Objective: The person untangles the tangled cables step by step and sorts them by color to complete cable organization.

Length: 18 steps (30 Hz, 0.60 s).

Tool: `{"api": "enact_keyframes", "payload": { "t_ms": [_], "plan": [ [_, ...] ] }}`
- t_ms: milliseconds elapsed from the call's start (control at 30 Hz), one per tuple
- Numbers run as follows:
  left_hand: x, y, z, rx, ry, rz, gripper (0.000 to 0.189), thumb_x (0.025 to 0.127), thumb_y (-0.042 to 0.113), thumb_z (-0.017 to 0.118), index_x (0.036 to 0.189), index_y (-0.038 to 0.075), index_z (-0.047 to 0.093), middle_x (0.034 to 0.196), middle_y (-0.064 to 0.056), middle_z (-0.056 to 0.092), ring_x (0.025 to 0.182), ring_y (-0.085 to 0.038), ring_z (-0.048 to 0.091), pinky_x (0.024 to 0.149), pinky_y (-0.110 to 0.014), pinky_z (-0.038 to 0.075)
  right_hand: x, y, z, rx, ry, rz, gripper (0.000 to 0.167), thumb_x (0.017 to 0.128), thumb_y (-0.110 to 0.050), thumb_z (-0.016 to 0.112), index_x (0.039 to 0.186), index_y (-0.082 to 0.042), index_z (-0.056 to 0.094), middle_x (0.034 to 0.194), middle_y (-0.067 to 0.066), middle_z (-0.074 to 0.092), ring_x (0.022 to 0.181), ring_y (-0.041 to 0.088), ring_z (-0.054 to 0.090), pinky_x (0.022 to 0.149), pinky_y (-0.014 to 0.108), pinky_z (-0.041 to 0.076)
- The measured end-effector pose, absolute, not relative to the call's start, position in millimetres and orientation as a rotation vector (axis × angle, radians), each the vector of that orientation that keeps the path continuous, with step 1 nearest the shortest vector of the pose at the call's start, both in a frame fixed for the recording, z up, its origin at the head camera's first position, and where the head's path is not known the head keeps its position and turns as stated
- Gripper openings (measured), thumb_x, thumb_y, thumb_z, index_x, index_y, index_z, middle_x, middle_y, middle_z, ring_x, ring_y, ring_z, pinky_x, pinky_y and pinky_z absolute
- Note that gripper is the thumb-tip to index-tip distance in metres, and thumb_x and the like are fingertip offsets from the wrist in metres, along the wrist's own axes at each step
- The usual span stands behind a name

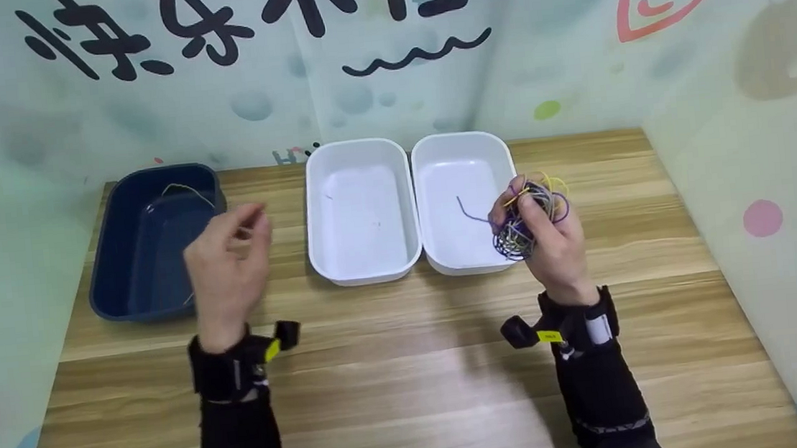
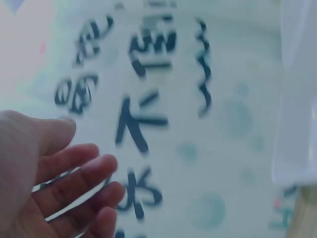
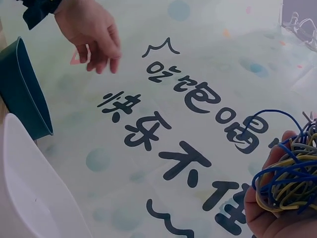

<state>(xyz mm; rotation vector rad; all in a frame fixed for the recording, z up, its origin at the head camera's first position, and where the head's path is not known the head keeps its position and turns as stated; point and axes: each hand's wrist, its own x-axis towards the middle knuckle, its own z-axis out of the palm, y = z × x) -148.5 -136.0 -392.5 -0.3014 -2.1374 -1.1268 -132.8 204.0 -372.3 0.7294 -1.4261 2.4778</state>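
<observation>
My right hand (image 1: 561,253) grips a tangled bundle of thin wires (image 1: 515,232), the thumb lying across it. In the right wrist view the bundle (image 3: 292,171) shows blue, yellow and grey strands; one blue strand loops out to the left. The bundle is over the right edge of the right white bin (image 1: 469,247) in the head view. My left hand (image 1: 229,268) is raised beside the dark blue bin (image 1: 161,313), overlapping its right side. Its fingers (image 2: 84,171) are loosely bent, with nothing between them. A thin yellowish wire (image 1: 190,189) lies in the blue bin.
Another white bin (image 1: 367,274) stands left of the right one, nearly touching it, with tiny specks inside. All three bins line the back of the wooden table (image 1: 384,384). Behind them rises a printed backdrop (image 1: 388,102), with panels at both sides.
</observation>
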Motion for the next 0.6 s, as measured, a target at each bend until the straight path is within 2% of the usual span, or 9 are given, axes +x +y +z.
{"api": "enact_keyframes", "payload": {
  "t_ms": [100,167,333,467,600],
  "plan": [
    [-138,-106,-385,-0.479,-2.024,-1.173,0.016,0.085,0.000,0.068,0.100,-0.001,0.071,0.086,-0.014,0.072,0.076,-0.023,0.065,0.074,-0.015,0.047,-131,200,-374,0.766,-1.454,2.477,0.015,0.098,-0.012,0.055,0.101,0.003,0.053,0.079,0.010,0.062,0.073,0.018,0.059,0.067,0.025,0.051],
    [-131,-86,-381,-0.607,-1.974,-1.181,0.018,0.083,0.002,0.069,0.101,-0.001,0.071,0.089,-0.013,0.072,0.081,-0.025,0.066,0.078,-0.020,0.050,-130,197,-375,0.790,-1.495,2.468,0.015,0.098,-0.014,0.055,0.101,0.001,0.053,0.079,0.009,0.063,0.073,0.016,0.059,0.064,0.023,0.050],
    [-117,-46,-378,-0.910,-1.882,-1.130,0.028,0.090,0.020,0.067,0.106,-0.002,0.067,0.100,-0.014,0.069,0.093,-0.027,0.063,0.087,-0.033,0.052,-126,188,-377,0.819,-1.639,2.424,0.014,0.099,-0.019,0.054,0.102,-0.006,0.052,0.080,0.003,0.063,0.071,0.012,0.058,0.060,0.020,0.049],
    [-110,-30,-378,-0.985,-1.890,-1.036,0.035,0.093,0.029,0.064,0.111,-0.001,0.067,0.106,-0.013,0.068,0.099,-0.026,0.061,0.092,-0.033,0.051,-124,182,-379,0.844,-1.723,2.398,0.011,0.100,-0.019,0.050,0.103,-0.008,0.051,0.080,0.000,0.063,0.073,0.010,0.059,0.063,0.020,0.050],
    [-108,-23,-379,-0.989,-1.946,-0.897,0.032,0.091,0.025,0.066,0.112,0.000,0.069,0.106,-0.010,0.069,0.100,-0.024,0.060,0.094,-0.032,0.048,-123,178,-382,0.869,-1.759,2.416,0.012,0.101,-0.020,0.049,0.102,-0.008,0.051,0.081,-0.001,0.062,0.074,0.010,0.059,0.067,0.020,0.051]
  ]
}}
